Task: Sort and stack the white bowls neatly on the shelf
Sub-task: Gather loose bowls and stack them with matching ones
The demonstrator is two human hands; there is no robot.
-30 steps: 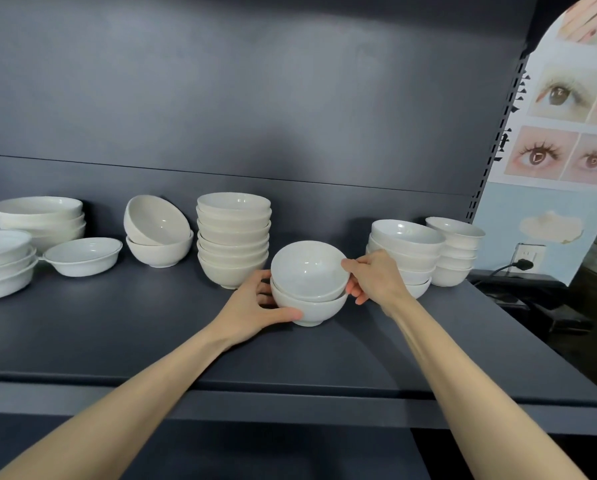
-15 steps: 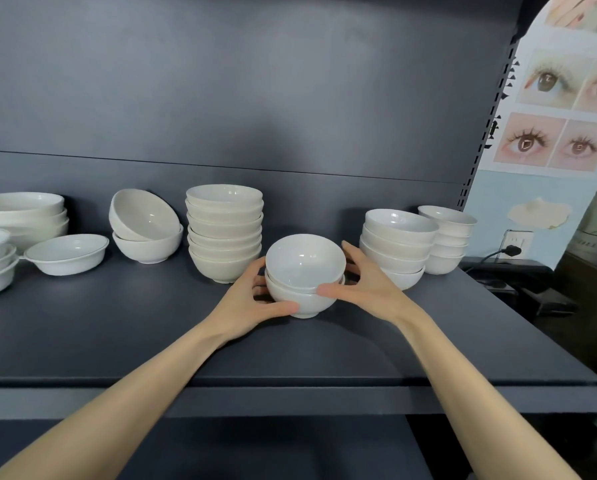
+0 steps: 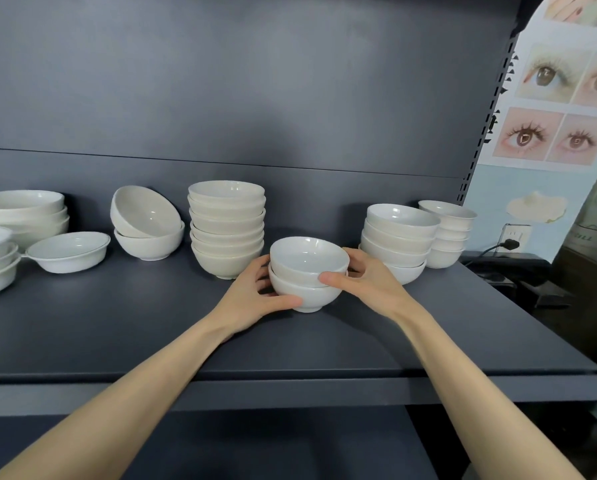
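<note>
Head view, nearest first: two bare forearms reaching up from the lower edge over the front lip of the dark shelf (image 3: 124,327). Left hand (image 3: 252,299) cupping the left side of the two-bowl stack (image 3: 307,271), thumb curling under the lower bowl near its foot, fingers wrapping behind. Right hand (image 3: 369,282) gripping the right side of that stack, thumb pressing across the front where the two rims meet, fingers curving round the back. Two-bowl stack sitting on the shelf, mid-depth, top bowl nesting upright in the lower one.

Just behind and to the left, touching or nearly touching the left hand: tall stack (image 3: 226,230) of cream bowls standing upright. Just behind the right hand: four-bowl stack (image 3: 399,240), leaning slightly, with a smaller stack (image 3: 447,233) beside it further right.

Further left: tilted bowl (image 3: 144,213) lying on its side inside an upright bowl (image 3: 150,242). Beyond that, shallow dish (image 3: 68,251) sitting alone, then wide bowl stacks (image 3: 23,216) running off the left edge.

At the back: dark panel (image 3: 255,98) closing off the shelf. Far right: poster (image 3: 560,133) showing eyes, and a wall socket (image 3: 515,237) with a black plug in it.
</note>
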